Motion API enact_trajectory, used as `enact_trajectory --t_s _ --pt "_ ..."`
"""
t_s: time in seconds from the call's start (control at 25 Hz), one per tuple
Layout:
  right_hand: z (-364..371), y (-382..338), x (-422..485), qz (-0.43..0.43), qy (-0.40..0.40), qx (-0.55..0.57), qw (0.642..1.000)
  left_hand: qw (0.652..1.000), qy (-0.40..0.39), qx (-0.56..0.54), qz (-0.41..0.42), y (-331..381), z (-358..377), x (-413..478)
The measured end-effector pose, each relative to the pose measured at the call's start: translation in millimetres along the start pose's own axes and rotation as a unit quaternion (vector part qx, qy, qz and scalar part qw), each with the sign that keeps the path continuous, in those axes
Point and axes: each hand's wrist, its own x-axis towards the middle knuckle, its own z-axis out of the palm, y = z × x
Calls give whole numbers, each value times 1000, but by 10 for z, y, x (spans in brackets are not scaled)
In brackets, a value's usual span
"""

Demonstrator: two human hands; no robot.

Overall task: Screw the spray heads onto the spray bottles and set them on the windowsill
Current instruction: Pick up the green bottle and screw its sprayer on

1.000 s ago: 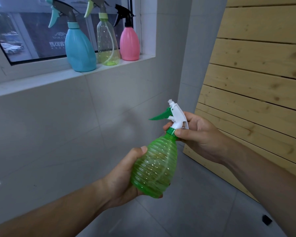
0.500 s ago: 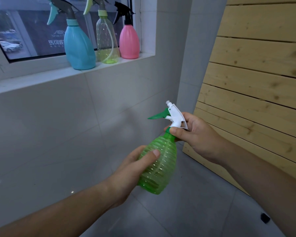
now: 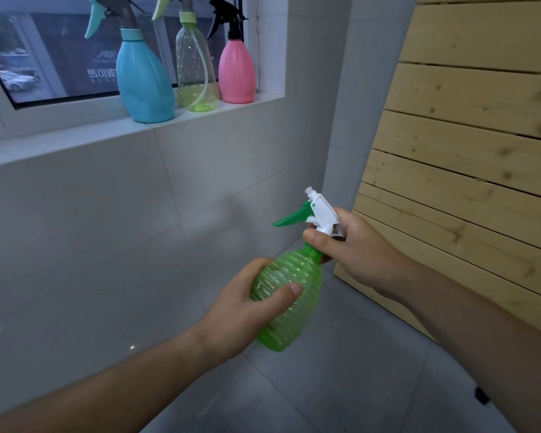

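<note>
A ribbed green spray bottle [image 3: 297, 310] is held tilted in mid-air below the windowsill. My left hand [image 3: 247, 310] wraps its body from the left, thumb across the front. My right hand [image 3: 353, 254] pinches the neck collar under the white spray head [image 3: 324, 214] with its green trigger pointing left. On the white windowsill [image 3: 75, 135] stand three bottles with heads on: a blue bottle [image 3: 144, 79], a clear yellow-green bottle [image 3: 196, 64] and a pink bottle [image 3: 236, 73].
A pale wooden slatted panel [image 3: 469, 151] leans on the right wall. Grey tiled wall lies below the sill and grey floor tiles beneath my arms. A small dark object [image 3: 481, 396] lies on the floor at the lower right.
My left hand has shifted from under the bottle's base to gripping its side, thumb now across the front. My right thumb has moved over the collar. The bottle stays in place.
</note>
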Motion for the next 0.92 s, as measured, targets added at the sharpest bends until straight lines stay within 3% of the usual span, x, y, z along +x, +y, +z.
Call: enact_trajectory --t_s 0.28,0.52,0.68,0.92 --pt "-84 -30 4 31 -88 193 977 989 -52 -113 -80 16 -20 -2" --pt "-78 -4 11 7 -71 138 988 988 -36 -123 -89 -4 3 12" --pt "-70 -25 2 -29 -45 96 994 974 -60 -167 -138 -12 -5 2" --pt "-75 -27 14 2 -58 100 993 998 2 -58 -24 -27 -7 -7"
